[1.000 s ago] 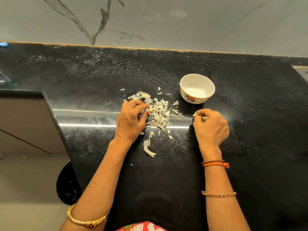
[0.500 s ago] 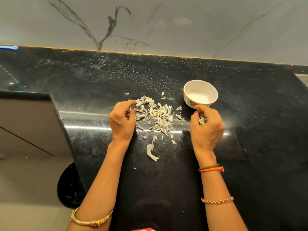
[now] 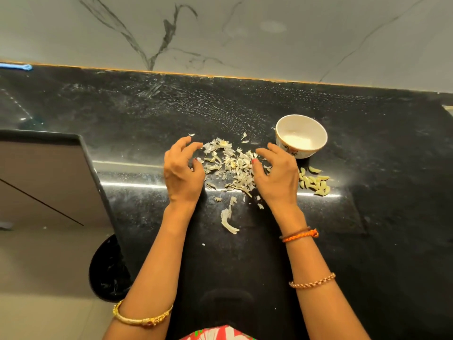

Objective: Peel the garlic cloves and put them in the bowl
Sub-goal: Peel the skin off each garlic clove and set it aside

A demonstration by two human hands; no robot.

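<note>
Warm, fairly bright light from above streaks a glaring white band across my black counter, my fingers look slightly soft, and the wide lens bows the wall edge

head-worn view, facing down, countertop close

no readable text, labels, brands, numbers or signs anywhere

Bowl contents too washed-out to tell
</note>
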